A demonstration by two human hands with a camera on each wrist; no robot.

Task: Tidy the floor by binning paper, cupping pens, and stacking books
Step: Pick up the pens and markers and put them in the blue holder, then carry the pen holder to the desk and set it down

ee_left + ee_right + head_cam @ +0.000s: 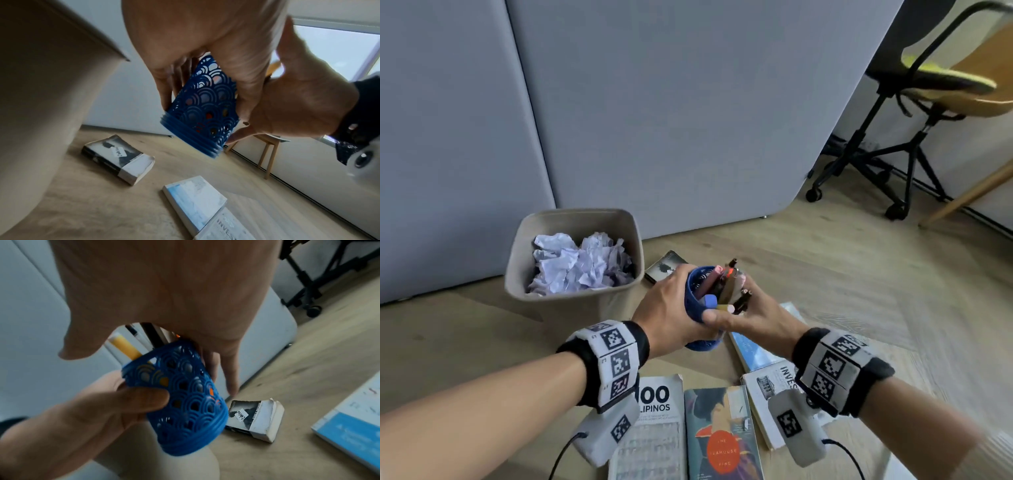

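Head view: one beige bin [517, 260] holds crumpled paper [580, 262]; five books lie on the floor, among them a dark paperback [664, 269]. The left hand [667, 308] wraps one blue cup [693, 305], lifted above the floor; the right hand [748, 313] closes around a bundle of pens [726, 284] standing in it.

Left wrist view: three books show below the cup [203, 110].

Right wrist view: two books show; the left thumb [144, 395] presses the cup's wall [185, 394].
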